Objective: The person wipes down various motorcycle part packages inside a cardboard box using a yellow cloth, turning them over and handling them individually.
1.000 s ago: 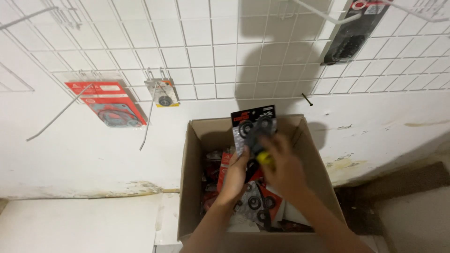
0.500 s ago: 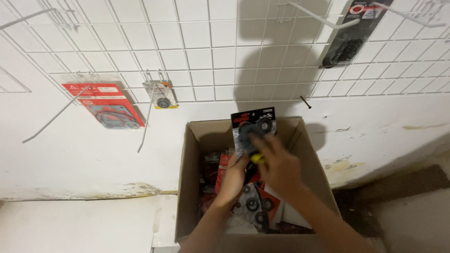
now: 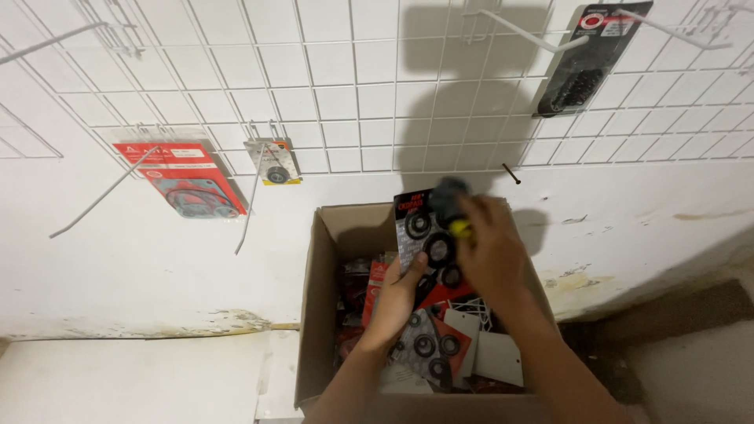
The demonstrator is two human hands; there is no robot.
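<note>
My left hand (image 3: 397,302) grips the lower edge of a black and red blister card of rubber seal rings (image 3: 422,235) and holds it upright over an open cardboard box (image 3: 314,314). My right hand (image 3: 488,253) covers the card's right side and pinches a small tool with a yellow and grey tip (image 3: 455,216) against it. Below the hands, the box holds several more packs of seal rings (image 3: 440,345), red, black and white.
A white wire grid (image 3: 345,86) with long hooks covers the wall. On it hang a red gasket pack (image 3: 184,184), a small clear pack with one ring (image 3: 272,162) and a black pack (image 3: 593,55). A dark gap (image 3: 652,330) lies right of the box.
Both hands have lifted the card slightly higher out of the box. My right hand has slid up over its top right corner.
</note>
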